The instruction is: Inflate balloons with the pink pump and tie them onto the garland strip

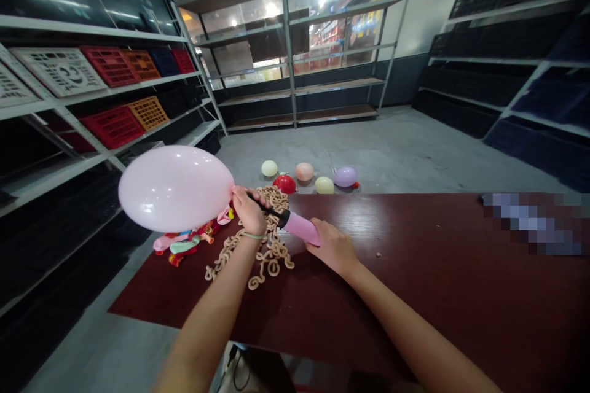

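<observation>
A large, pale pink balloon (175,189) is swollen out to the left of my left hand (250,209). The fingers of that hand are closed around its neck, where the black front end of a hand balloon pump (302,228) meets it. My right hand (332,248) is wrapped round the rear of the pump's pink barrel. Below the balloon lies a pile of flat, uninflated balloons (184,247) in mixed colours. Beige curled strings (271,252) are heaped on the table beneath and beside my left wrist, partly covered by it.
The dark red table (396,307) spans the foreground. Beyond it, several inflated balloons, among them a purple one (345,176) and a red one (284,183), rest on the grey floor. Shelves with plastic crates (110,66) stand left. A blurred-out object (530,221) lies at right.
</observation>
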Demonstrator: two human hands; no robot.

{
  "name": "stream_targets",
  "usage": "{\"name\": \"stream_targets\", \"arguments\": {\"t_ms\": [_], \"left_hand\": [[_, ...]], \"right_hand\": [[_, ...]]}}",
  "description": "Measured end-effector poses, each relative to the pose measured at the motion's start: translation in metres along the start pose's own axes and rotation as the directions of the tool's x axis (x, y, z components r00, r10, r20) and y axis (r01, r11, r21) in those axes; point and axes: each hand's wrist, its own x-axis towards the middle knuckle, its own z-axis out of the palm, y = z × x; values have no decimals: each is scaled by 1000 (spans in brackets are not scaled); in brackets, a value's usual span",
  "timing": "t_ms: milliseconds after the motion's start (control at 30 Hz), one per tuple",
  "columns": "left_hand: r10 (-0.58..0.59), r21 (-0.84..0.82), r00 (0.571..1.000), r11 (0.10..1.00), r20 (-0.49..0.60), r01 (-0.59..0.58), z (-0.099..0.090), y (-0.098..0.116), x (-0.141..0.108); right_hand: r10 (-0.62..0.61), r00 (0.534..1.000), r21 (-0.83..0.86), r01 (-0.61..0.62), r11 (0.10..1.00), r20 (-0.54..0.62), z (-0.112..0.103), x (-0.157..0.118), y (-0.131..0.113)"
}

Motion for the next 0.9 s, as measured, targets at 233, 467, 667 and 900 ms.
{"name": "stream_targets", "arguments": {"t_ms": [233,467,667,900], "left_hand": [[44,-2,994,999,-98,-45,-4,23,35],[-53,-12,997,999,-64,52,3,-32,-28],[-108,-9,991,994,-73,107,-16,-40,-27],[-70,52,997,996,-26,71,-42,-39,-16]], "right_hand": [[18,1000,-16,-19,1000,-25,5,2,1],[59,998,-111,-63,992,-33,2,2,4],[-17,998,-179,29,984,67,-5,4,4],[-98,992,-234,115,965,81,-14,11,6]]}}
